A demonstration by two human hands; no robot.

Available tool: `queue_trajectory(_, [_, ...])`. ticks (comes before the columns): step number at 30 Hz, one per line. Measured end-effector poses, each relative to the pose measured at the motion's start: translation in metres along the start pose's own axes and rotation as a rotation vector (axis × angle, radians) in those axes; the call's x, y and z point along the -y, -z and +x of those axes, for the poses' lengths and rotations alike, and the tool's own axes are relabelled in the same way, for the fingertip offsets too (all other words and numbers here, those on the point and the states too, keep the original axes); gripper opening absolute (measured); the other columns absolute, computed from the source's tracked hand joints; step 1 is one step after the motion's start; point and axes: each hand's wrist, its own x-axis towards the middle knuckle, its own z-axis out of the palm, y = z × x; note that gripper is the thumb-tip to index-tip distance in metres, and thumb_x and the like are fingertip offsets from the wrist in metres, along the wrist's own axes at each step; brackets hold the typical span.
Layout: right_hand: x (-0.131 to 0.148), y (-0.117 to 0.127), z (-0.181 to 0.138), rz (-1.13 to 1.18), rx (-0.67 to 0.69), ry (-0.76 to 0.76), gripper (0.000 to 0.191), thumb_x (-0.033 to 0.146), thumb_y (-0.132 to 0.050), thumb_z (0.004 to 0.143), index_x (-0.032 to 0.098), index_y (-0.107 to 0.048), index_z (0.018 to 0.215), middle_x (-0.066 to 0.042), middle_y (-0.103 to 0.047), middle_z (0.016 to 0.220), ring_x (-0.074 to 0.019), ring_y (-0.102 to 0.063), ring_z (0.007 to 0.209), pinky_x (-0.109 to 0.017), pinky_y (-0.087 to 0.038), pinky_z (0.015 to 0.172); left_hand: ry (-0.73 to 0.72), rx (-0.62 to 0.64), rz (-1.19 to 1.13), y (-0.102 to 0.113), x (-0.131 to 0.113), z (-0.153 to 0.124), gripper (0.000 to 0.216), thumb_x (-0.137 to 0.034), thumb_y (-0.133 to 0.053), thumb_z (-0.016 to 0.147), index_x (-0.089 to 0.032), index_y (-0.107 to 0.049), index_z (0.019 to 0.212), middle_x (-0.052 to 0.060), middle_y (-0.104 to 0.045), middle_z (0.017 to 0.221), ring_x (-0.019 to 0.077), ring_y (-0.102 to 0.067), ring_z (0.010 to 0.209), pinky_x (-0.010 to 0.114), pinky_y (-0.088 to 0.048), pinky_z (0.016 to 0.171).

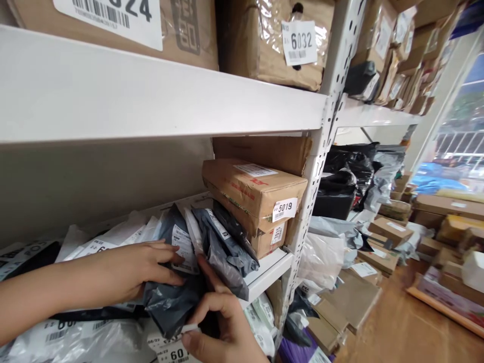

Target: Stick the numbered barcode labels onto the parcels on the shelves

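Grey bag point(170, 305): one, plastic, on the lower shelf point(272, 269) under the hands; clock directions run from it, 12 at the top of the view.
Left hand point(138, 267): between 10 and 11, fingers spread over the bag; whether they grip, I cannot tell.
Right hand point(229, 320): between 3 and 4, apart from the left, thumb and finger pinching the white edge of a label strip point(177, 351) at 6.
Upper edge: the white beam point(162, 96) at 12, crossing well above the hands.
Side edge: the drilled post point(312, 186) near 2.
Open room: widest at 11, between parcel tops and beam, before a bare grey wall point(113, 179); a narrow bare strip of shelf also shows between 2 and 3.
Stacked boxes: two between 1 and 2, box 5019 point(245, 189) resting on box 7015 point(264, 243).
Upper boxes: two in view above the beam, box 6032 point(264, 50) at 1 and another, ending 24 point(189, 25), at 12.
Dark bags point(223, 247): at least two, between grey bag and stacked boxes.
White bags point(124, 229): several, overlapping too much to count.
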Motion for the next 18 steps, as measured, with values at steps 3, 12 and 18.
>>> queue_trajectory(3, [0.001, 0.001, 0.000, 0.002, -0.011, -0.019, 0.028, 0.044, -0.079, 0.065, 0.024, -0.070, 0.082, -0.010, -0.054, 0.136, -0.0310, -0.036, 0.135, -0.048, -0.014, 0.114, -0.066, 0.062, -0.041, -0.008, 0.011, -0.001, 0.090, 0.010, -0.046, 0.053, -0.044, -0.057, 0.123, -0.005, -0.057, 0.134, 0.0265, -0.043, 0.131, 0.041, -0.037, 0.110])
queue_trajectory(12, [-0.005, -0.011, -0.001, 0.034, -0.180, 0.012, 0.035, 0.053, -0.081, 0.058, 0.024, -0.070, 0.073, -0.010, -0.065, 0.118, -0.0324, -0.043, 0.129, -0.048, -0.016, 0.114, -0.124, -0.006, -0.021, -0.012, 0.009, -0.003, 0.062, 0.000, -0.049, 0.078, -0.041, -0.057, 0.124, -0.001, -0.058, 0.132, 0.0257, -0.048, 0.127, 0.037, -0.041, 0.105])
queue_trajectory(18, [-0.004, -0.008, 0.000, 0.044, -0.173, 0.029, 0.034, 0.051, -0.081, 0.059, 0.023, -0.070, 0.075, -0.011, -0.067, 0.111, -0.0308, -0.050, 0.120, -0.045, -0.031, 0.108, -0.115, -0.039, -0.031, -0.005, -0.002, 0.000, 0.055, -0.007, -0.060, 0.080, -0.044, -0.059, 0.121, -0.002, -0.060, 0.129, 0.0235, -0.053, 0.119, 0.030, -0.044, 0.098])
